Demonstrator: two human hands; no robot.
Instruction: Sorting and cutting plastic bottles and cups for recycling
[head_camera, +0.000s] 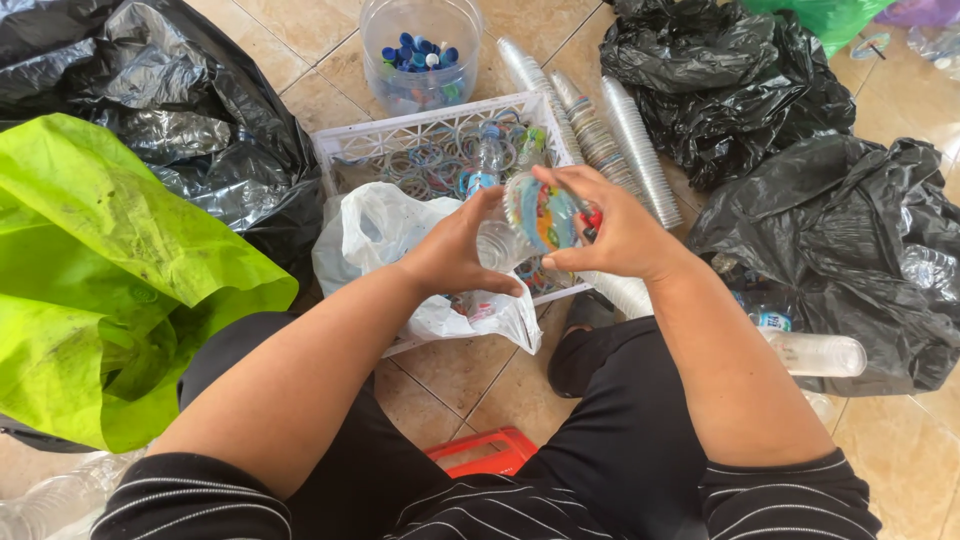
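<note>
The person is sitting on the floor and holding a clear plastic bottle (510, 235) over the white crate (345, 140). The left hand (455, 250) is wrapped around the plain end of the bottle. The right hand (610, 235) pinches the colourful label (540, 212), which looks partly loose, so this seems to be the label-peeling step. Next, the right fingers would need a firm hold on the label edge and a steady pull.

The bottle looks empty, see-through and a bit squashed. Behind the crate stands a clear tub of blue caps (420, 55). Right of the crate lie stacks of clear cups (620, 140).
</note>
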